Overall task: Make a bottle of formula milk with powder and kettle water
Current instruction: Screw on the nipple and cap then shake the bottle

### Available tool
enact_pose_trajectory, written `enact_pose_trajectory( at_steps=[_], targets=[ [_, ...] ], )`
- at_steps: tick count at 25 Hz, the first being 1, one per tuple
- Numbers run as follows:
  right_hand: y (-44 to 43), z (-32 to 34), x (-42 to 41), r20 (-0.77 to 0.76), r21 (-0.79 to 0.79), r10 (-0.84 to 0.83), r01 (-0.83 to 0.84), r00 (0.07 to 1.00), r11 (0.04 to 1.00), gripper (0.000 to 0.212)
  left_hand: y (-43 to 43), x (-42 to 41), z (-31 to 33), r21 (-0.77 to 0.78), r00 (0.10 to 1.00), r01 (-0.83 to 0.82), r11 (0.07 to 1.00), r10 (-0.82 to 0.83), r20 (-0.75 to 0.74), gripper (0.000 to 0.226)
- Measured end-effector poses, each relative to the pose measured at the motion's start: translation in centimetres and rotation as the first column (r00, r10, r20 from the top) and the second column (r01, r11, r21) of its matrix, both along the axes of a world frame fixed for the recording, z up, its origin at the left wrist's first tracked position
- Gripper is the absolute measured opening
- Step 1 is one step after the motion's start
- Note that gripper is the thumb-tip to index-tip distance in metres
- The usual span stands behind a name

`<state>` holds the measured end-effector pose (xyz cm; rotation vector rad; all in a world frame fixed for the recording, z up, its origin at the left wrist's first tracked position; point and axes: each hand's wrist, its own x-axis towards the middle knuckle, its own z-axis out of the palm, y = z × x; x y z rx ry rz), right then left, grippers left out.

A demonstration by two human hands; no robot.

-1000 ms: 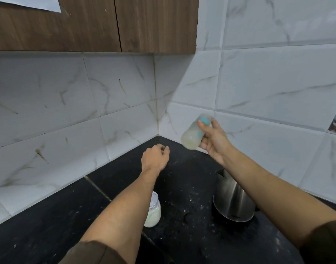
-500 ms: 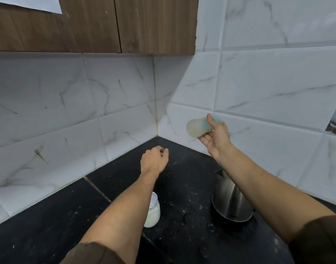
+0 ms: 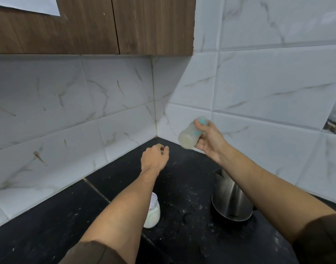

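**Dim, cool, even light**

The cabinet [image 3: 125, 25] casts a soft grey shadow down the tiles [image 3: 174, 96] into the counter's [image 3: 182, 180] back corner. The bottle [image 3: 191, 134] is smeared by motion blur. The kettle [image 3: 231, 202] carries soft highlights. Tile lines bow toward the frame's edges. The rest is sharp.

Brushed-metal kettle [image 3: 232, 202], translucent plastic bottle [image 3: 190, 135], glossy marble-look tiles [image 3: 268, 82], wood-grain cabinet [image 3: 87, 25].

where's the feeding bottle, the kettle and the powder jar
feeding bottle [image 3: 188, 136]: head view, milky lower body
kettle [image 3: 230, 201]: head view, steel side wall
powder jar [image 3: 154, 216]: head view, white-filled body beside the left forearm
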<state>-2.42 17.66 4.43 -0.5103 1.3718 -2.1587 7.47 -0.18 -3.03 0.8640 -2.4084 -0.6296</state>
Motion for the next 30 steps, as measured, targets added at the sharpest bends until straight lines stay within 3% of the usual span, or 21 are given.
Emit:
enact_pose_trajectory(
  at_steps=[2, 4, 8, 10, 12, 14, 17, 19, 23, 25, 28, 30],
  targets=[
    [0.2, -0.3, 0.4, -0.140, 0.141, 0.141, -0.121, 0.980, 0.983, 0.065, 0.0, -0.2, 0.2, -0.006, 1.000, 0.008, 1.000, -0.008, -0.004, 0.038],
    [0.1, -0.2, 0.4, -0.150, 0.117, 0.129, -0.112, 0.980, 0.987, 0.073, 0.2, -0.2, 0.5, -0.017, 1.000, 0.008, 1.000, -0.008, -0.011, 0.038],
    [-0.2, 0.5, -0.4, 0.100, -0.101, -0.143, 0.153, 0.985, 0.983, 0.056, 0.2, -0.2, 0.6, -0.015, 1.000, 0.001, 1.000, -0.001, -0.018, 0.038],
    [-0.2, 0.4, 0.1, 0.030, -0.028, -0.041, 0.042, 0.999, 0.999, 0.054, 0.2, -0.1, 0.6, -0.021, 1.000, 0.003, 1.000, -0.003, -0.021, 0.039],
    [-0.2, 0.1, 1.0, -0.112, 0.112, 0.135, -0.123, 0.984, 0.986, 0.068, 0.2, -0.2, 0.5, -0.024, 1.000, 0.013, 1.000, -0.013, -0.019, 0.038],
    [-0.2, 0.1, 1.1, -0.155, 0.117, 0.166, -0.148, 0.974, 0.982, 0.078, 0.4, -0.2, 0.6, -0.028, 1.000, 0.020, 0.999, -0.020, -0.020, 0.036],
    [-0.5, 0.8, 0.6, 0.024, -0.072, -0.065, 0.067, 0.998, 0.995, 0.058, 0.2, 0.1, 0.5, -0.020, 1.000, 0.006, 1.000, -0.006, -0.029, 0.038],
    [-0.5, 0.8, 0.4, 0.089, -0.087, -0.072, 0.079, 0.993, 0.993, 0.049, 0.0, 0.3, 0.4, -0.013, 1.000, 0.000, 1.000, 0.000, -0.023, 0.039],
    [0.1, 0.2, 1.4, -0.166, 0.159, 0.188, -0.162, 0.968, 0.974, 0.063, 0.0, 0.3, 0.4, -0.018, 1.000, 0.001, 1.000, -0.001, -0.016, 0.039],
    [-0.1, 0.2, 1.3, -0.130, 0.068, 0.098, -0.090, 0.987, 0.994, 0.067, 0.0, 0.2, 0.5, -0.020, 1.000, 0.001, 1.000, -0.001, -0.022, 0.038],
    [-0.6, 0.7, 0.5, 0.125, -0.123, -0.155, 0.170, 0.980, 0.978, 0.057, 0.1, 0.4, 0.7, -0.016, 1.000, -0.005, 1.000, 0.004, -0.023, 0.039],
    [-0.5, 0.7, 0.8, 0.105, -0.094, -0.118, 0.128, 0.987, 0.987, 0.053, 0.0, 0.3, 0.8, -0.022, 1.000, -0.006, 1.000, 0.006, -0.017, 0.039]
  ],
)
